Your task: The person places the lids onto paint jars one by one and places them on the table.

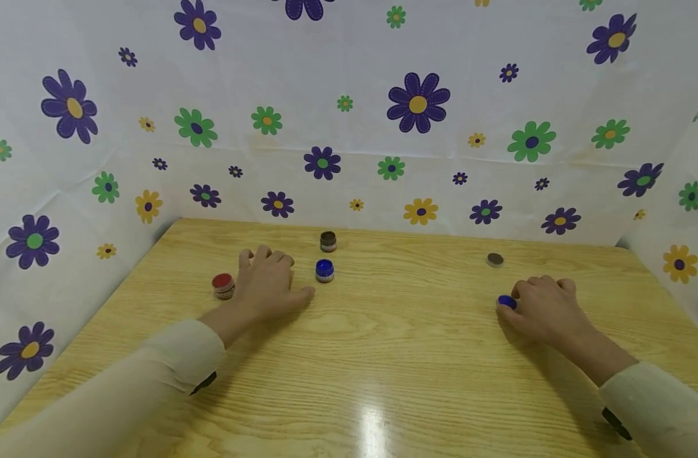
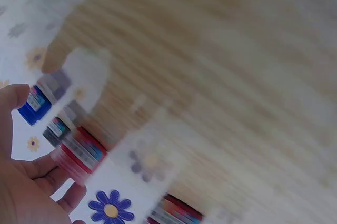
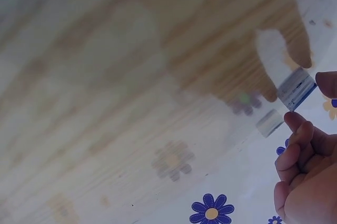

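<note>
on the wooden table [image 1: 383,356], furthest left, a red-capped jar [image 1: 223,285] stands upright with its lid on, just beside the left hand [image 1: 266,286]. that hand lies palm down on the table, fingers relaxed and spread, gripping nothing; the left wrist view is too blurred to add detail. right of the hand stands the blue jar [image 1: 324,270], open at the top as far as can be judged, and behind it, nearer the flowered backdrop [image 1: 349,114], the brown jar [image 1: 328,241], whose top cannot be read clearly. well to the right, a brown lid [image 1: 495,259] lies flat on the table, apart from any jar. nearest the right edge, the right hand [image 1: 546,312] curls its fingers over a blue lid [image 1: 506,302] at table level, pinching it. judged from this layout: the red jar is closed; the blue lid is in hand but well apart from the blue jar; the brown lid lies loose, untouched.
</note>
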Tool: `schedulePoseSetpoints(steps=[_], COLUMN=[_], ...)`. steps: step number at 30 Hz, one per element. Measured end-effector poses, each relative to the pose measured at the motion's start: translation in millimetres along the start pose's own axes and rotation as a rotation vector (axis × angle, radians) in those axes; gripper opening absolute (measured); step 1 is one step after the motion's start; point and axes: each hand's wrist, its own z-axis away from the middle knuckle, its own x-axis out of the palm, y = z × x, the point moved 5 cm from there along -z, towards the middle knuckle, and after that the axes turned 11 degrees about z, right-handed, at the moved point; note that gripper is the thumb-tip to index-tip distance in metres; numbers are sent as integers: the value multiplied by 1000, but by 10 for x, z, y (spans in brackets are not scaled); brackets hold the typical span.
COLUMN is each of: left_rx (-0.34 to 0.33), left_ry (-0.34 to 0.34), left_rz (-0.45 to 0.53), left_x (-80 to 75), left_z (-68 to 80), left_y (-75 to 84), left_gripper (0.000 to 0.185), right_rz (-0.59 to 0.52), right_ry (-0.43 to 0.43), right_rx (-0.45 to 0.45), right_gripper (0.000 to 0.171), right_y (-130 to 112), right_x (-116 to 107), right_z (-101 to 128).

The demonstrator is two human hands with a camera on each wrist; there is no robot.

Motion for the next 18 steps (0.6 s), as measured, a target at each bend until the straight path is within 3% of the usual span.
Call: schedulePoseSetpoints(steps=[8, 18], left_rx=[-8, -47], left_ry=[-43, -63], left_rz=[-8, 31], left_x=[143, 196], left_z=[-169, -342], left_y=[207, 326], left_gripper=[70, 52], right_rz=[0, -7], right_ry=[0, -4], right_rx=[4, 18], right_gripper=[44, 44], right_y=[-3, 14], right_x=[9, 16], right_z=[0, -18])
